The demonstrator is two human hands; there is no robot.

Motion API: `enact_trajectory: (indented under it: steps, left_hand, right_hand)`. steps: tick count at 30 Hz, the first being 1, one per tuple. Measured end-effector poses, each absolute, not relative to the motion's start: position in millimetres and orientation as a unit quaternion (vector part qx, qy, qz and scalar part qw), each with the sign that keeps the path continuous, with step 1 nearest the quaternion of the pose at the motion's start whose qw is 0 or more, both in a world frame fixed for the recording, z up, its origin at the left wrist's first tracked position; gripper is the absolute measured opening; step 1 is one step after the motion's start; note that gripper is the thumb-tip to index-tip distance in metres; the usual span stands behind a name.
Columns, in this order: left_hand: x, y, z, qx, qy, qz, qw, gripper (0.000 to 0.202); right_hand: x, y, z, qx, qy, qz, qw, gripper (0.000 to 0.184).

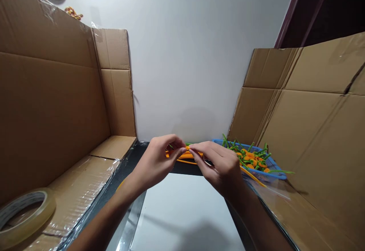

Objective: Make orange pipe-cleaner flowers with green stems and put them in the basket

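Between the fingertips of both hands is a small piece of orange pipe cleaner (187, 148), mostly covered by the fingers. My left hand (162, 156) pinches it from the left with thumb and forefinger. From the right, my right hand (218, 161) grips it the same way, and the fingertips of the two hands nearly meet. Just behind and below the hands lie long orange strands (186, 161), partly hidden, with a bit of green showing. They look like more pipe cleaners.
A blue basket (273, 175) at the right holds several small orange shapes with green stems. A white board (185, 213) lies on the dark table below the hands. Clear tape (27, 216) rests on cardboard at the left. Cardboard walls (51, 91) stand on both sides.
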State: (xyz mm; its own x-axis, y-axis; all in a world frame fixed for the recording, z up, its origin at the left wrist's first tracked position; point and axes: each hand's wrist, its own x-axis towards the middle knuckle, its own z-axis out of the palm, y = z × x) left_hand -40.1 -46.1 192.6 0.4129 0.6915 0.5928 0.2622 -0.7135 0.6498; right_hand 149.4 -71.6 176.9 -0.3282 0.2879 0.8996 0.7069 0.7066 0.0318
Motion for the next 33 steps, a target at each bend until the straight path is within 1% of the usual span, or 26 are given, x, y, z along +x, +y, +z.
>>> enact_trajectory:
  steps: [3,7,16,20,26,30,33]
  left_hand:
    - [-40,-48,193,0.808,0.304,0.455,0.218,0.012]
    - [-38,-51,193,0.816,0.314,0.456,0.166,0.009]
    - [-41,-49,192,0.838,0.307,0.444,0.074,0.008]
    - [-49,-49,198,0.869,0.287,0.403,0.017,0.012]
    - [-51,-52,201,0.881,0.262,0.391,-0.051,0.016]
    - [-52,-52,200,0.891,0.25,0.374,-0.068,0.014]
    - [-54,-53,200,0.897,0.252,0.357,-0.071,0.01]
  right_hand:
    - [149,-71,177,-0.326,-0.787,-0.201,0.485,0.013]
    - [147,-73,177,-0.339,-0.791,-0.177,0.478,0.014]
    - [153,-73,177,-0.357,-0.819,-0.156,0.42,0.017]
    - [154,-73,178,-0.355,-0.823,-0.171,0.41,0.017]
    - [155,-73,177,-0.365,-0.825,-0.167,0.398,0.017]
    - [158,-73,177,-0.374,-0.837,-0.206,0.34,0.021]
    - [157,-73,178,-0.364,-0.84,-0.26,0.308,0.03]
